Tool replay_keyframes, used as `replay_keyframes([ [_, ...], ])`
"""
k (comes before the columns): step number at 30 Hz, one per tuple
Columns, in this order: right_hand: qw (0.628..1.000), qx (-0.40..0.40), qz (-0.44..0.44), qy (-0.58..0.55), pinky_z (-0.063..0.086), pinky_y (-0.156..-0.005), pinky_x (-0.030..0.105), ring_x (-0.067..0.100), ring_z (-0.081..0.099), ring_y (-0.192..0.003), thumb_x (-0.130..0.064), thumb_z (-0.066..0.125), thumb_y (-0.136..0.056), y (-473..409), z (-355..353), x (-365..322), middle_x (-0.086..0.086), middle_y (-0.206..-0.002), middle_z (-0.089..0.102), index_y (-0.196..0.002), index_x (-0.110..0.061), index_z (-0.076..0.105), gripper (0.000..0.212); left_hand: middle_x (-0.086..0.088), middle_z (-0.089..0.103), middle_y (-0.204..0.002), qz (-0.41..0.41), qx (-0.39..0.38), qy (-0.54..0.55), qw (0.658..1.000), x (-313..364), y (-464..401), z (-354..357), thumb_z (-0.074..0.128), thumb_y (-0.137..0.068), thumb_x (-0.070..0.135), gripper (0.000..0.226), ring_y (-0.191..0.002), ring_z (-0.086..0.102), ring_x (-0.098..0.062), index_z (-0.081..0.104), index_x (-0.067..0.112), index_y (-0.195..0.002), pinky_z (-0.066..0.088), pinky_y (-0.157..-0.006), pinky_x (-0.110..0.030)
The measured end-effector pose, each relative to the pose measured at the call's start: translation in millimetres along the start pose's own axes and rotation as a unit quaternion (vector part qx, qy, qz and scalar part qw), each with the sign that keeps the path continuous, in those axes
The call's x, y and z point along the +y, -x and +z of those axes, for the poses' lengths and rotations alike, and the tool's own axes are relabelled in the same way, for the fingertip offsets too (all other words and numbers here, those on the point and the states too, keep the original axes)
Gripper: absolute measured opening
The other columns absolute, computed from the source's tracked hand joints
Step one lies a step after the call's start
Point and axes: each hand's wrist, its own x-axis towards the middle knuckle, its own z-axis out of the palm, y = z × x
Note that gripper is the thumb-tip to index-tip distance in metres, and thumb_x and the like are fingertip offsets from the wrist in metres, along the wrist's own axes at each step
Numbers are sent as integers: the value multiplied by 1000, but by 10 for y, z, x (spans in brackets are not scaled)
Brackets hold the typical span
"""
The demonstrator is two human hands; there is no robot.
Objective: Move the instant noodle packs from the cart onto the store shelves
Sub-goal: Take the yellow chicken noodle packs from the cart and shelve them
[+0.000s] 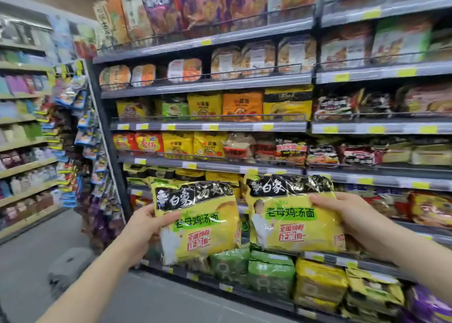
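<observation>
1. The left hand [143, 227] had its grip clamped on the left edge of a yellow noodle pack [198, 221], thumb on the front.
2. The right hand [342, 212] likewise pinched a second yellow pack [291, 215] at its right edge.
3. Both packs were upright, side by side, held in front of the stocked store shelves [210, 127].
</observation>
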Motion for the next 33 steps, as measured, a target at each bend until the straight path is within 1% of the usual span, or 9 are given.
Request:
replay_keyframes([
  [5, 993, 114, 14, 0, 57, -75, 47, 28, 71, -71, -37, 75, -63, 583, -1272, 190, 12, -82, 76, -98, -6, 66, 48, -23, 70, -90, -1, -88, 8, 996, 0, -100, 1348, 83, -48, 27, 61, -75, 61, -34, 61, -1, -98, 43, -62, -39],
  [8, 984, 173, 27, -8, 56, -82, 51, 33, 71, -80, -42, 77, -53, 921, -1880, 295, 12, -86, 76, -102, -5, 65, 63, -11, 68, -66, 0, -136, 28, 990, -15, -156, 2080, 79, -59, 18, 44, -58, 59, -25, 59, -3, -93, 42, -55, -32],
  [12, 974, 225, 32, -18, 55, -84, 48, 32, 72, -83, -56, 87, -28, 1255, -2482, 383, 13, -90, 75, -105, -6, 67, 93, -13, 68, -72, 5, -212, 29, 977, -6, -281, 2919, 82, -53, 24, 48, -67, 57, -26, 62, -1, -89, 40, -62, -36],
  [14, 968, 246, 28, -24, 55, -83, 46, 33, 71, -83, -56, 87, -28, 1376, -2723, 423, 13, -90, 75, -102, -7, 68, 90, -1, 64, -55, 10, -245, 17, 969, 14, -320, 3308, 76, -65, 17, 27, -52, 55, -20, 60, 3, -81, 38, -56, -32],
  [17, 960, 275, 31, -46, 58, -68, 41, 30, 72, -73, -41, 78, -53, 1495, -3011, 485, 15, -86, 75, -104, -5, 67, 63, 4, 58, -46, 1, -283, 18, 959, 28, -417, 3836, 73, -73, 12, 19, -41, 51, -15, 57, 5, -81, 38, -55, -31],
  [22, 937, 337, 44, -75, 52, -87, 57, 38, 70, -88, -38, 81, -54, 1519, -3475, 602, 17, -91, 74, -100, -8, 69, 57, -9, 66, -69, 0, -347, 12, 938, 46, -662, 4619, 81, -50, 28, 51, -63, 59, -25, 63, 3, -89, 40, -63, -35],
  [25, 927, 365, 45, -75, 51, -88, 56, 38, 70, -87, -40, 86, -51, 1454, -3745, 631, 17, -92, 74, -99, -9, 70, 60, -4, 66, -62, 14, -370, 13, 929, 81, -812, 5080, 77, -59, 20, 36, -55, 59, -20, 61, 3, -86, 39, -58, -31],
  [30, 905, 415, 31, -86, 55, -83, 50, 35, 71, -79, -31, 72, -63, 1262, -4243, 625, 20, -91, 74, -102, -3, 68, 48, -23, 62, -91, 28, -415, 3, 910, 156, -1191, 5742, 90, -48, 36, 80, -73, 58, -31, 57, -9, -105, 40, -65, -37],
  [33, 895, 437, 19, -89, 57, -76, 42, 29, 72, -69, -30, 70, -70, 1166, -4500, 654, 17, -87, 75, -98, -5, 70, 37, -33, 62, -97, 38, -437, 2, 898, 187, -1382, 6168, 87, -55, 30, 72, -76, 60, -31, 58, -8, -109, 44, -67, -36],
])
